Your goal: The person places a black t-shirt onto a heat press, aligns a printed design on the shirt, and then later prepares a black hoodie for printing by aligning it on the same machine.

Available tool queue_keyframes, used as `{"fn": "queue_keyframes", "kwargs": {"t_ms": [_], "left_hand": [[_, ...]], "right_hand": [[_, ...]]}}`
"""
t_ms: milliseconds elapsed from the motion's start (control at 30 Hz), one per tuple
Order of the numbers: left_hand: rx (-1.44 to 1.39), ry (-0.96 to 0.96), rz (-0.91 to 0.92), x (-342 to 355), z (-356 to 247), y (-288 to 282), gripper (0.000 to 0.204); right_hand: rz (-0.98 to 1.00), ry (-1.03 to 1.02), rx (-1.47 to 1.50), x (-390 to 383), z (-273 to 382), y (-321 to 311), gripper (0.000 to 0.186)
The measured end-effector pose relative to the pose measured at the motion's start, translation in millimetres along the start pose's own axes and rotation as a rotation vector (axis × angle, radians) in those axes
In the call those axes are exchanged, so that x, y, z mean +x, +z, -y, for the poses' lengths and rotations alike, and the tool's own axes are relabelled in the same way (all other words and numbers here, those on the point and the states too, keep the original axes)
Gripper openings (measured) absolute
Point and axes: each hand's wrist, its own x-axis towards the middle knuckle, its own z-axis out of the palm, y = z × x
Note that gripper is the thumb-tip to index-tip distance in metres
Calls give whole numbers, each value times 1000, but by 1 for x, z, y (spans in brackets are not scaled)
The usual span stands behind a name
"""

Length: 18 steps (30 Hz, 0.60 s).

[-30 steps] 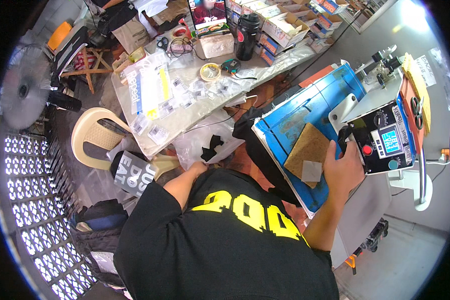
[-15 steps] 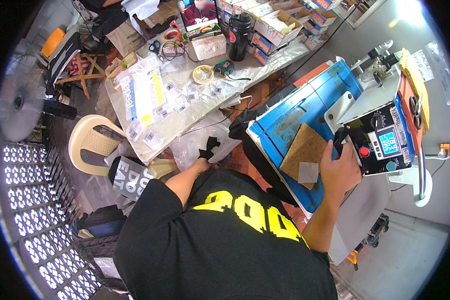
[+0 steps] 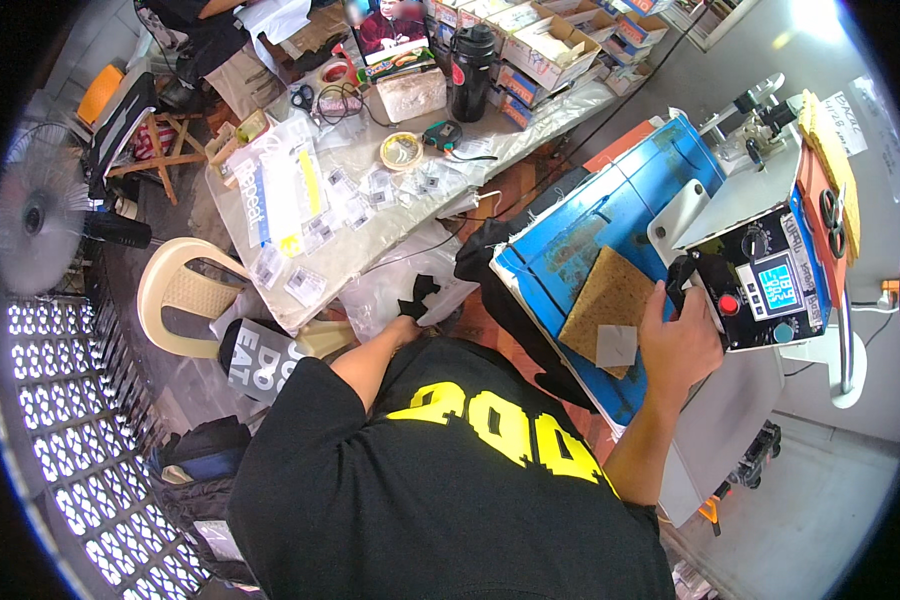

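Note:
My right hand (image 3: 678, 348) grips the black handle (image 3: 682, 280) of a heat press, beside its control box (image 3: 760, 285) with a lit screen and red button. Beneath lies the blue platen (image 3: 610, 210), bearing a brown square pad (image 3: 595, 290) with a small translucent sheet (image 3: 616, 344) on it. My left hand (image 3: 402, 328) is low beside my body, just below small black pieces (image 3: 418, 296) on a clear plastic bag (image 3: 380, 275); its fingers are mostly hidden.
A cluttered table (image 3: 340, 255) holds labelled packets, tape rolls, a bottle (image 3: 470, 75), boxes and a screen. A plastic chair (image 3: 175, 250), fan (image 3: 35, 210) and backpack (image 3: 200, 470) are at left. A co-worker's arm (image 3: 210, 8) shows at top. Scissors (image 3: 832, 220) hang at right.
Over the last second the view has shifted slightly, moving the table a little up and left in the picture. Both my hands hold nearly the same places, the right still on the handle.

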Motion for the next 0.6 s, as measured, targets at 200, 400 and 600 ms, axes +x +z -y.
{"fn": "queue_keyframes", "kwargs": {"t_ms": [200, 400, 600], "left_hand": [[-30, 72, -45, -8, -6, -4, 40], [57, 10, 39, -1, -2, -4, 38], [71, 61, 12, 2, 4, 3, 37]], "right_hand": [[-8, -4, 13, 3, 4, -6, 34], [9, 3, 15, 3, 3, -5, 34], [3, -13, -10, 5, 5, -7, 40]]}}
